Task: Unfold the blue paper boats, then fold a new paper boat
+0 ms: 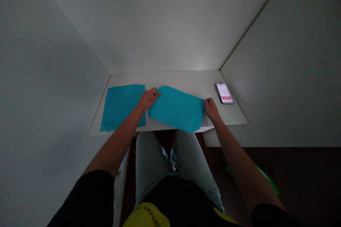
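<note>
A blue sheet [178, 108] is stretched between my two hands over the front part of the white table. My left hand [149, 98] pinches its upper left corner, thumb and fingers closed on it. At its right corner my right hand [211, 109] grips the edge with bent fingers. The sheet's lower right part hangs slightly past the table's front edge. A second blue piece [119, 106] lies flat at the left side of the table, partly beneath my left wrist and forearm.
On the right of the white table [183, 76] lies a phone [224, 93] with a lit, pixelated screen. Walls enclose the table at the back, left and right. My legs are below the front edge. A green object [269, 181] is on the dark floor at right.
</note>
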A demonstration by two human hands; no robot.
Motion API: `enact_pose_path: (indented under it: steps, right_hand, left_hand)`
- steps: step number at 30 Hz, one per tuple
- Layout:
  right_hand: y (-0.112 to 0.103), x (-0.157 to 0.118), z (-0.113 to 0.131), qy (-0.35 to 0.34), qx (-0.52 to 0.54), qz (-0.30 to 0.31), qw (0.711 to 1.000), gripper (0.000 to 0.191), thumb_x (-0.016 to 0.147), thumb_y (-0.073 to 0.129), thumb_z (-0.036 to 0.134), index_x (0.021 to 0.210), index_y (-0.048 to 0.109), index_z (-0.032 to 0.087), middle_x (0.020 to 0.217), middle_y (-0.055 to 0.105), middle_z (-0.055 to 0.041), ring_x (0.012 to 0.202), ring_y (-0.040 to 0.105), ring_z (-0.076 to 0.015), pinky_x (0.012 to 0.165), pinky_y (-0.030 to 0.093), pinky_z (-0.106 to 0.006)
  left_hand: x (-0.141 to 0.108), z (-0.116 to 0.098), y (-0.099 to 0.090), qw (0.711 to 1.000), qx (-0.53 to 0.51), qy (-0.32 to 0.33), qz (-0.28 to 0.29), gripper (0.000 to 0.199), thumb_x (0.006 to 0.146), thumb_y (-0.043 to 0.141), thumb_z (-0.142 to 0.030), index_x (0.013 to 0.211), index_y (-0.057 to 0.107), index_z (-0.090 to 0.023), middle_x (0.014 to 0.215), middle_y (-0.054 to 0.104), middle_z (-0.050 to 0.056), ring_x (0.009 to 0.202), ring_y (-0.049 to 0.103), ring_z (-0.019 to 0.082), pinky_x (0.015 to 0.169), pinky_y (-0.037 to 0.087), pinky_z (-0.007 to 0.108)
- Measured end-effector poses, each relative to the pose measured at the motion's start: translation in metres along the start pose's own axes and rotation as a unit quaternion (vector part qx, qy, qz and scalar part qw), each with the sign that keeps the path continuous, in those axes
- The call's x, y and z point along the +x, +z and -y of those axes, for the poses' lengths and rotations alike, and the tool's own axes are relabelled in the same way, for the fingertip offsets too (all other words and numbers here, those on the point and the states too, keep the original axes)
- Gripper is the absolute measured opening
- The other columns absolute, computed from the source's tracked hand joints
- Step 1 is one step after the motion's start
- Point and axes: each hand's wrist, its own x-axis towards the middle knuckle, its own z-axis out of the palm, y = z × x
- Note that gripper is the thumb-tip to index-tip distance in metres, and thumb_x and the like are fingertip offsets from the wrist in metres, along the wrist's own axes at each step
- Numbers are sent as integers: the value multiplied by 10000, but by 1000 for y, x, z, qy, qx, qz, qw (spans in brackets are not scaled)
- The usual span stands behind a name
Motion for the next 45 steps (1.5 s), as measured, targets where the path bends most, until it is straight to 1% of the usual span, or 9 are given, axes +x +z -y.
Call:
enact_pose_path:
  steps: [5,9,12,16,21,31,35,41,45]
  right_hand:
    - [4,-11,-9,37,-17,-76,996,303,931,527,582,911,458,287,717,572,-1,708,565,-261,664,396,-375]
    - [7,-21,-13,-16,-47,-79,996,229,880,575,482,910,473,279,844,607,-52,807,592,-280,757,473,-415]
    - [5,-31,-9,-113,-102,-73,986,214,807,641,353,964,548,242,1106,642,-146,934,624,-301,884,517,-476]
    - [16,-44,11,-231,-163,57,957,353,958,586,299,1295,638,205,1330,694,-181,1129,672,-355,1017,498,-547]
    - [67,-44,35,-311,-229,210,898,472,1111,441,391,1527,594,230,1633,585,-132,1507,531,-328,1247,389,-545]
    - [105,18,37,-222,-375,164,885,850,1114,181,654,1743,291,92,1820,240,-157,1695,242,-318,1387,100,-572]
    - [110,29,42,-190,-403,144,883,863,1114,190,649,1747,252,66,1830,196,-166,1709,189,-313,1390,25,-575]
    - [109,38,45,-193,-422,160,871,898,1097,214,688,1758,222,79,1839,158,-153,1717,156,-309,1392,5,-578]
    - [107,38,43,-201,-423,156,870,929,1086,194,716,1752,239,70,1834,169,-166,1715,165,-318,1389,7,-591]
  left_hand:
    - [-4,-40,35,988,85,89,-98,448,910,781,-410,1292,697,-194,1325,672,194,1303,572,410,1220,342,548]
    - [-61,-56,98,991,90,91,-27,605,951,709,-544,1455,645,-215,1576,562,202,1498,443,460,1316,194,606]
    - [-91,-45,122,991,117,62,17,748,943,700,-580,1565,564,-186,1675,483,227,1587,358,482,1329,152,650]
    - [-93,-19,107,970,152,154,110,860,950,684,-637,1654,470,-192,1751,406,185,1665,288,396,1381,104,571]
    - [-83,-6,76,917,209,253,225,886,957,646,-701,1659,470,-191,1745,430,155,1673,302,337,1399,122,518]
    - [-76,-7,67,888,330,239,214,866,1061,481,-677,1719,349,-130,1799,310,166,1698,239,331,1399,164,544]
    - [-102,-11,77,900,349,201,169,676,1134,370,-480,1696,395,-104,1802,301,167,1696,250,317,1393,224,527]
    - [-144,-13,74,910,349,182,132,783,1102,425,-587,1716,351,-106,1822,242,166,1710,197,325,1401,220,525]
    - [-115,-21,70,920,339,144,136,684,1124,356,-561,1668,460,-160,1770,392,142,1665,335,300,1384,259,532]
